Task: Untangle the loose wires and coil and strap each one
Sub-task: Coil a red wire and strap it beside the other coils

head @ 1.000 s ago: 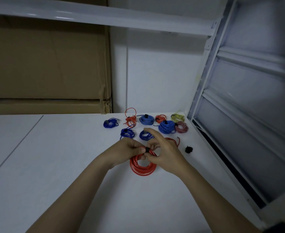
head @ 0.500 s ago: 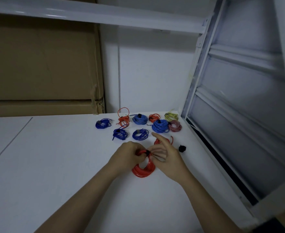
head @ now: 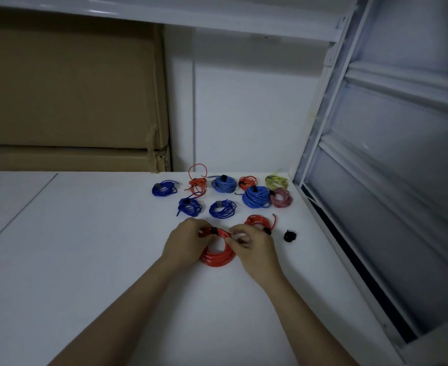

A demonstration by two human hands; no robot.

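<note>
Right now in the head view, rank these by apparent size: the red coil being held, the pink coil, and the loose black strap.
1. Red coil, though it lies nearest the camera.
2. Pink coil.
3. Black strap.

left hand point(head: 188, 241) — fingers curled, pinching the top of the red coil point(head: 217, 256) from the left | right hand point(head: 254, 247) — fingers curled, pinching the coil's top from the right | both forearms bare, rising from the worktop's near edge, converging toward its far right part | wrists low, near the surface
</note>
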